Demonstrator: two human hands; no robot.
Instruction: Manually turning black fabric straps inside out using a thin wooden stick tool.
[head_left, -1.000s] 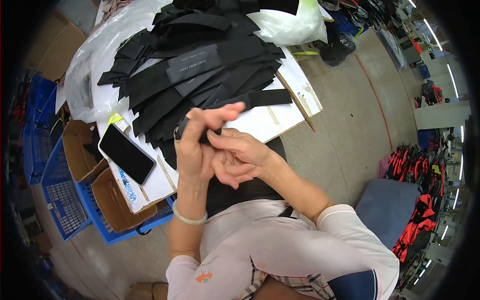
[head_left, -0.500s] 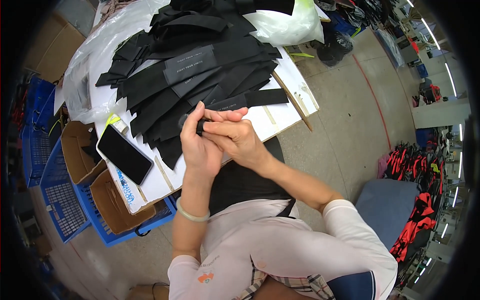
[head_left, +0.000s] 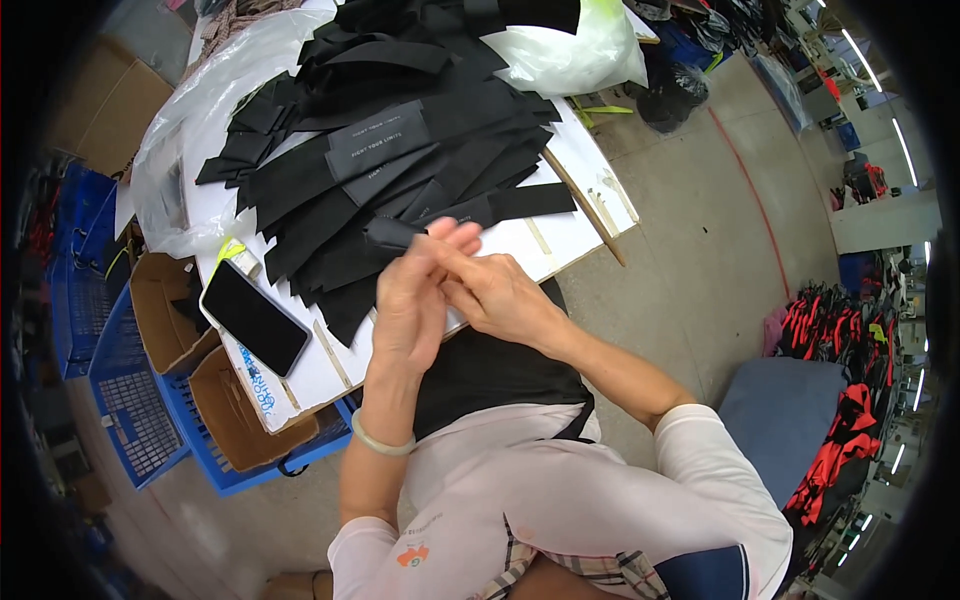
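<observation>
My left hand [head_left: 405, 305] and my right hand [head_left: 505, 300] meet above the near edge of the white table [head_left: 340, 372]. The left fingers curve up behind the right ones and are smeared by motion. A dark strip end [head_left: 392, 234] juts out beside the left fingertips and seems to be held there. The right thumb and fingers press together against the left palm; what they pinch is hidden. Just beyond lies a heap of black fabric strips [head_left: 300, 180], several with a printed panel [head_left: 378, 140] across the middle.
A black-screened phone [head_left: 256, 318] lies left of the strips. Clear plastic sheeting [head_left: 165, 190] and a white plastic bag [head_left: 575, 55] flank the heap. Blue crates [head_left: 140, 425] with cardboard boxes [head_left: 240, 410] stand at the left. A wooden strip [head_left: 590, 215] runs along the table's right side.
Both hands have shifted slightly to the right, and the left fingers have closed in toward the right hand. The black piece seen between the fingers earlier is now covered.
</observation>
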